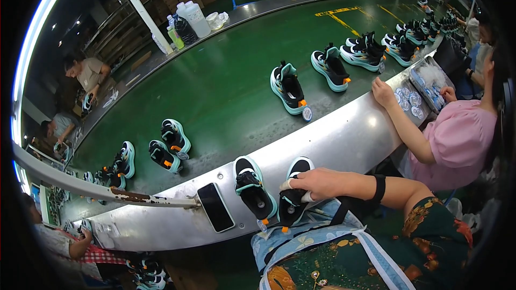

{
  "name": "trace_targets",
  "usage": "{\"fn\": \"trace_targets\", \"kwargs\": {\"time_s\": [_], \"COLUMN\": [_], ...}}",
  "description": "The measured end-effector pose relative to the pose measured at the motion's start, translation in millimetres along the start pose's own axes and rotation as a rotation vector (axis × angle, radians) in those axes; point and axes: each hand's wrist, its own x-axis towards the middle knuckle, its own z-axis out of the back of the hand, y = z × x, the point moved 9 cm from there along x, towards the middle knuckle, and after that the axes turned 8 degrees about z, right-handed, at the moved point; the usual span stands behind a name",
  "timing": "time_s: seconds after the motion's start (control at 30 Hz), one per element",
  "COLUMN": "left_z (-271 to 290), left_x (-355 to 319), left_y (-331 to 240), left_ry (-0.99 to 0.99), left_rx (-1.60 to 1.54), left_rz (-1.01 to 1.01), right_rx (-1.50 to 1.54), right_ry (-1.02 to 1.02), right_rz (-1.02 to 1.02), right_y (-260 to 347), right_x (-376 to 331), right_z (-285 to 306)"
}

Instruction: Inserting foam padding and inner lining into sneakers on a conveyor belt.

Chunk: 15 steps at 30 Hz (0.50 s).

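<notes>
Far left, a co-worker's hand (81,238) sits at the lower end of the metal ledge (333,139). A dark phone (215,207) lies flat on the ledge. Just right of it, a black-and-teal shoe (252,188) rests on the ledge, toe up toward the green conveyor belt (226,80), nobody touching it. Beside it is the second shoe (293,196) of the pair, same colours. The right hand (317,182) comes in from the right and lies on this shoe, fingers curled over its top at the tongue, gripping it. Left hand is not visible anywhere. Further right, a person in a pink top (457,139) rests a hand (382,92) on the ledge. More shoe pairs (290,88) ride the belt.
</notes>
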Motion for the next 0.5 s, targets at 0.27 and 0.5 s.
{"fn": "trace_targets", "kwargs": {"time_s": [0.27,0.5], "left_z": [8.1,14.6], "left_x": [4.5,6.9], "left_y": [-6.3,-9.6], "left_ry": [-0.002,-0.008], "left_rx": [0.016,0.020], "left_rz": [-0.005,-0.014], "right_rx": [0.038,0.029], "right_ry": [-0.012,-0.016], "right_rz": [0.002,0.010], "right_y": [-4.1,-4.1], "right_x": [-1.4,-1.4], "right_z": [-2.2,-1.5]}}
